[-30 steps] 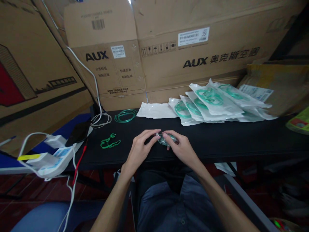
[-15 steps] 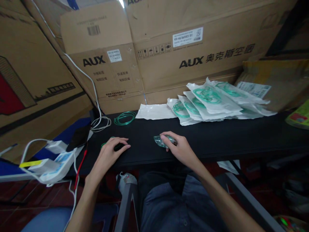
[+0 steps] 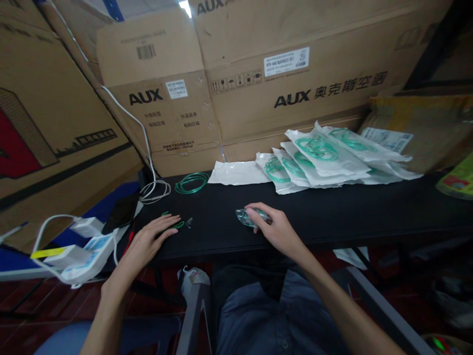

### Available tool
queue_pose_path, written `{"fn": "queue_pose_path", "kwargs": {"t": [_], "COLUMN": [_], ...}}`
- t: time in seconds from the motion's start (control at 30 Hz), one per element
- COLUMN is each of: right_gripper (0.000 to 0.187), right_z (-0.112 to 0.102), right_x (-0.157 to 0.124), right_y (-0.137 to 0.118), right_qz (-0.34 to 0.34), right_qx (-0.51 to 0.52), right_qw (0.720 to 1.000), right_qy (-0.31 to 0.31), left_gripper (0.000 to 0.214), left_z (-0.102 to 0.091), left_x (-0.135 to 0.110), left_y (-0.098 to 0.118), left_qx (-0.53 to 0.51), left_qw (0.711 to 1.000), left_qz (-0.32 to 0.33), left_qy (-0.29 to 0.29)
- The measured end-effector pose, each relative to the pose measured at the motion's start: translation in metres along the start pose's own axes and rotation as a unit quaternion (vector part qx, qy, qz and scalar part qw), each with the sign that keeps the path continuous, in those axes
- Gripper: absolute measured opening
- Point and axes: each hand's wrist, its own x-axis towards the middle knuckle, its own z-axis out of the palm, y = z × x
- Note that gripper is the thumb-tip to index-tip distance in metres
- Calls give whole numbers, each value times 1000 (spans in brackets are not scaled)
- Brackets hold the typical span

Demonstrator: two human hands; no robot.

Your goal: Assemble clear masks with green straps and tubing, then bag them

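Note:
My right hand rests on the black table with its fingers curled over a clear plastic mask piece. My left hand lies flat at the table's left front, fingers stretched out over a green elastic strap. A small clear part sits on the table just right of those fingertips. A coil of green tubing lies near the table's back edge.
Sealed white packets of green tubing are fanned out at the back right, with an empty white pouch beside them. Large AUX cardboard boxes wall the back. White cables, a power strip and a dark phone lie at left.
My left hand left the mask piece, moved left to the green strap and now lies flatter over it; a small clear part shows beside it. My right hand stayed on the mask piece.

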Motion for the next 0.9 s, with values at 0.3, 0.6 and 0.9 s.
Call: {"fn": "queue_pose_path", "kwargs": {"t": [0.3, 0.6, 0.9], "right_gripper": [27, 24, 35], "right_z": [6, 48, 40], "right_x": [23, 121, 121], "right_y": [0, -3, -33], "right_qz": [-86, -224, -259], "right_qx": [-62, -246, -402], "right_qw": [994, 934, 868], "right_qy": [-27, -131, -134], "left_gripper": [57, 21, 25], "left_z": [-11, 28, 54], "left_x": [-10, 10, 21], "left_y": [1, 98, 122], "left_qx": [34, -62, -177], "left_qw": [994, 981, 979], "left_qz": [13, 115, 87], "left_qy": [104, 143, 45]}}
